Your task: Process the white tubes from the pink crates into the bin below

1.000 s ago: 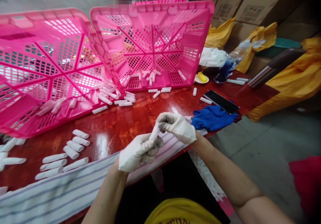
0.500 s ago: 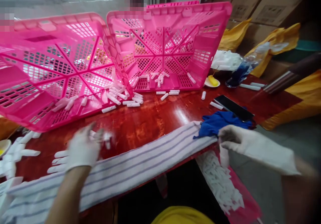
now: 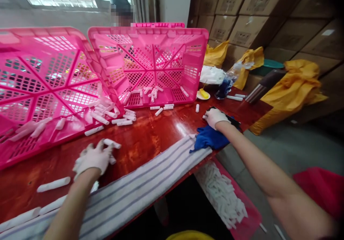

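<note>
White cylindrical tubes [image 3: 112, 143] lie at the fingertips of my gloved left hand [image 3: 92, 159], whose fingers curl down around several of them on the red table. Part of that group is hidden under the palm. At the right, my gloved right hand [image 3: 215, 118] is down at the near end of a dark phone [image 3: 233, 120], above a crumpled blue cloth [image 3: 208, 138]. Its fingers are closed on a small white tube [image 3: 204, 117], of which only the end shows. A striped towel [image 3: 150, 175] runs along the table's front edge.
Two pink baskets [image 3: 154, 69] lie on their sides with white tubes inside. Below the table edge, a pink container [image 3: 252, 216] holds many tubes. A bottle with blue contents [image 3: 223, 89], a dish with a yellow sponge [image 3: 203, 94] and a dark-topped cylinder [image 3: 264, 84] stand right. A person sits behind.
My right hand has moved from beside the table edge, where it held a white tube over the container, up to the phone; that tube is gone from it. My left hand stays over its tubes.
</note>
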A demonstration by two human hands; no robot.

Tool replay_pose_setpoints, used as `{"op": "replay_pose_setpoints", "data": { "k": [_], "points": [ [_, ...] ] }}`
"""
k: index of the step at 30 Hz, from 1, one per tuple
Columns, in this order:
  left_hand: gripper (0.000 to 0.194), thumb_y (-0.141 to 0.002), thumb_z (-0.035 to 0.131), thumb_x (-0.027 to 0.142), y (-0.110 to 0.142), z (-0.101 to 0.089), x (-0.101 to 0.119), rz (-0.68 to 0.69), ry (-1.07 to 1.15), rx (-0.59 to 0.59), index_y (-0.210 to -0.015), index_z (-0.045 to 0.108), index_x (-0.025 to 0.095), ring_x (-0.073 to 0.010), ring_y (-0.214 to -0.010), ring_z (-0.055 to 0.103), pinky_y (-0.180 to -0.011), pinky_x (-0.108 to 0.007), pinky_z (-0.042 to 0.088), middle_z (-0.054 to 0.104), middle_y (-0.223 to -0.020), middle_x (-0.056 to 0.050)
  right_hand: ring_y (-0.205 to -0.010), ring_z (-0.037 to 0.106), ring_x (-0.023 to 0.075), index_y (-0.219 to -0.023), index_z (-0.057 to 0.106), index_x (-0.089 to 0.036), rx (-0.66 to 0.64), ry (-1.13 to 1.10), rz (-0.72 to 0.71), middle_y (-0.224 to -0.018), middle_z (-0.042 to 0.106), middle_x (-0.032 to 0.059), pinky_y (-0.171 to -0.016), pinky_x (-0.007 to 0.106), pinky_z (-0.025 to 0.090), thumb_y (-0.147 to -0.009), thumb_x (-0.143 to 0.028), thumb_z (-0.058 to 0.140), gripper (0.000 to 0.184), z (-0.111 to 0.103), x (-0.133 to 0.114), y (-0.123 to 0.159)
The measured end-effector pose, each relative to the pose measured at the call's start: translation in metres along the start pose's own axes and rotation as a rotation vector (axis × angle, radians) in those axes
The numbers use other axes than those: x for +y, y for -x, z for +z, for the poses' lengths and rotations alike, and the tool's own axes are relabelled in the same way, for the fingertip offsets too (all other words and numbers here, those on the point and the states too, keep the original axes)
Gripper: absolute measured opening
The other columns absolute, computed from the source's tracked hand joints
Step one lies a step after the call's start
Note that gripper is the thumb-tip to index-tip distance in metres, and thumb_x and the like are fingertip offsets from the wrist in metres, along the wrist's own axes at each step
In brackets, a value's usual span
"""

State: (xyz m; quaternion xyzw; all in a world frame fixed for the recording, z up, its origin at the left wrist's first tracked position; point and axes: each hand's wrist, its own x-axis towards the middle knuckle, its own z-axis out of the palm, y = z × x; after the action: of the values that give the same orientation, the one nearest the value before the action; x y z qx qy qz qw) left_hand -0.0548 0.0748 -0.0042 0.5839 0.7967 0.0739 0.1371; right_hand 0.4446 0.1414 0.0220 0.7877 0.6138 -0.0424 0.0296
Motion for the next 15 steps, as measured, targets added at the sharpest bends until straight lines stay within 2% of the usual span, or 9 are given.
{"op": "replay_pose_setpoints", "data": {
  "k": [3, 5, 8, 10, 12, 15],
  "points": [
    [0.061, -0.079, 0.032, 0.067, 0.026, 0.013, 0.057, 0.068, -0.138, 0.073, -0.124, 0.052, 0.031, -0.0426, -0.121, 0.038, -0.088, -0.065, 0.032, 0.042, -0.136, -0.015, -0.094, 0.059, 0.0279, -0.095, 0.067, -0.009, 0.027, -0.02, -0.026, -0.098, 0.061, 0.0227, -0.079, 0.037, 0.044, -0.087, -0.033, 0.048, 0.032, 0.012, -0.014, 0.012],
    [0.055, -0.081, 0.038, 0.059, 0.038, 0.02, 0.076, 0.148, -0.17, 0.078, -0.127, 0.05, 0.03, -0.0381, -0.125, 0.036, -0.094, -0.064, 0.028, 0.041, -0.139, -0.013, -0.096, 0.058, 0.0262, -0.096, 0.065, -0.012, 0.044, -0.053, -0.082, -0.099, 0.062, 0.0191, -0.08, 0.035, 0.044, -0.089, -0.034, 0.045, 0.03, 0.018, -0.023, 0.022],
    [0.053, -0.085, 0.041, 0.049, 0.049, 0.019, 0.078, 0.218, -0.079, 0.077, -0.131, 0.047, 0.024, -0.0294, -0.128, 0.036, -0.102, -0.053, 0.029, 0.042, -0.141, -0.01, -0.09, 0.06, 0.0183, -0.11, 0.057, -0.021, 0.11, -0.245, -0.184, -0.098, 0.063, 0.0094, -0.079, 0.028, 0.044, -0.091, -0.034, 0.041, 0.029, 0.025, -0.042, 0.037],
    [0.049, -0.085, 0.044, 0.043, 0.054, 0.011, 0.069, 0.264, 0.008, 0.145, -0.128, 0.05, 0.02, -0.0242, -0.122, 0.044, -0.101, -0.04, 0.035, 0.047, -0.136, -0.009, -0.08, 0.06, 0.0146, -0.115, 0.052, -0.024, 0.189, -0.521, -0.257, -0.092, 0.063, 0.0042, -0.075, 0.026, 0.045, -0.088, -0.034, 0.046, 0.029, 0.029, -0.057, 0.045],
    [0.038, -0.085, 0.045, 0.036, 0.062, 0.001, 0.062, 0.325, 0.009, 0.235, -0.116, 0.06, 0.021, -0.0226, -0.111, 0.053, -0.096, -0.033, 0.039, 0.056, -0.124, -0.007, -0.07, 0.057, 0.0127, -0.106, 0.052, -0.023, 0.234, -0.868, -0.299, -0.083, 0.06, 0.0009, -0.068, 0.025, 0.045, -0.082, -0.036, 0.054, 0.028, 0.032, -0.076, 0.051],
    [0.03, -0.087, 0.042, 0.035, 0.078, -0.006, 0.065, 0.327, -0.031, 0.273, -0.1, 0.066, 0.022, -0.0223, -0.092, 0.059, -0.081, -0.032, 0.044, 0.062, -0.105, -0.008, -0.055, 0.052, 0.0095, -0.092, 0.045, -0.022, 0.109, -1.374, -0.327, -0.072, 0.053, -0.0037, -0.054, 0.023, 0.043, -0.071, -0.038, 0.064, 0.032, 0.035, -0.106, 0.061]
  ]
}}
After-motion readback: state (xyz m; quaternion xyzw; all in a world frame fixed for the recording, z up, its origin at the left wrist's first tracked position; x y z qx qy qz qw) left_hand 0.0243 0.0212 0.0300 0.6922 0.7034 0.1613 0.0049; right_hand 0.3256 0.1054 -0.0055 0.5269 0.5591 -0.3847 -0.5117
